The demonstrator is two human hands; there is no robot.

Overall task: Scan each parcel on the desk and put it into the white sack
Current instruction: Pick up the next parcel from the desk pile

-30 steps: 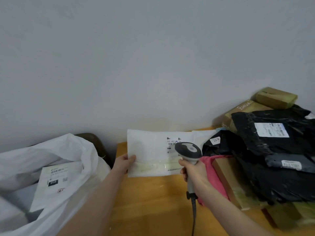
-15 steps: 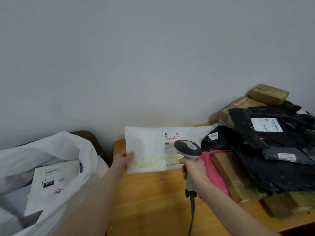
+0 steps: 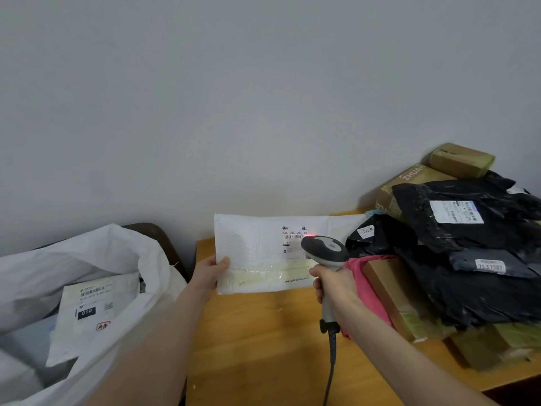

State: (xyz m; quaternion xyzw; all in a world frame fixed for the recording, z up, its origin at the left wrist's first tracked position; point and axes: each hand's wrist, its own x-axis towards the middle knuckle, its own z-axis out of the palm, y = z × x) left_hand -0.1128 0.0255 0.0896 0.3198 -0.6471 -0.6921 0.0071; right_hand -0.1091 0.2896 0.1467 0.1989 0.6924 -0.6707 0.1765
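My left hand [image 3: 209,272] grips the left edge of a white padded mailer [image 3: 257,253], held upright above the wooden desk [image 3: 257,341]. My right hand [image 3: 336,284] holds a grey handheld scanner [image 3: 325,249] aimed at the mailer's label, where a red light glows by the barcode. The white sack [image 3: 96,259] gapes open at the left beside the desk, with a labelled white parcel [image 3: 93,312] lying inside it.
A pile of parcels fills the desk's right side: black poly bags [image 3: 468,230], brown cardboard boxes [image 3: 409,183], a pink bag [image 3: 369,285]. The scanner's cable [image 3: 330,373] hangs toward the front edge. A grey wall stands behind, and a dark chair back [image 3: 158,238] behind the sack.
The red scan light has come on at the mailer's label. Both hands and the mailer have stayed almost in place; the view shifted slightly.
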